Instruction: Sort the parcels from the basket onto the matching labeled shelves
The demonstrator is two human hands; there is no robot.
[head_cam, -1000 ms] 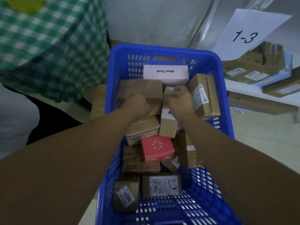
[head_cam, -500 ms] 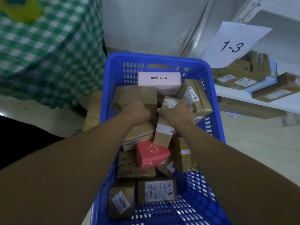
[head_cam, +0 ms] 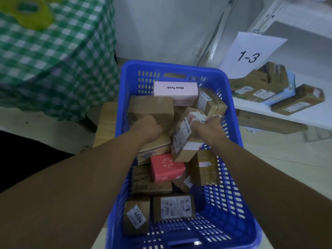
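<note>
- Right hand [head_cam: 206,126] grips a tall brown parcel [head_cam: 185,139] by its upper end, fingers curled over the top edge. The parcel is tilted, with its lower end still down among the other boxes inside the blue basket [head_cam: 172,66].
- Left hand [head_cam: 147,128] is knuckles-up and curled, sitting between the big plain carton [head_cam: 150,110] and a taped carton [head_cam: 156,148]. Cannot tell if it holds anything or just rests there.
- Step, as a guess: pulling one parcel out to read it. Most of the load is still in the basket, so it looks early in the task.
- Risk: a one-ended grip on a tilted box, so it could pivot and slip back in.
- Risk: the lower corner sits just beside the red box [head_cam: 167,168] and could snag or drag neighbours on the way up.
- Risk: the white labels on the held parcel are blurred and unreadable here, so a rushed read means the wrong shelf.
- Only the "1-3" sign [head_cam: 248,57] shows, above a white shelf [head_cam: 305,119] that already holds shelf parcels [head_cam: 260,88]. Crowding could knock one off.
</note>
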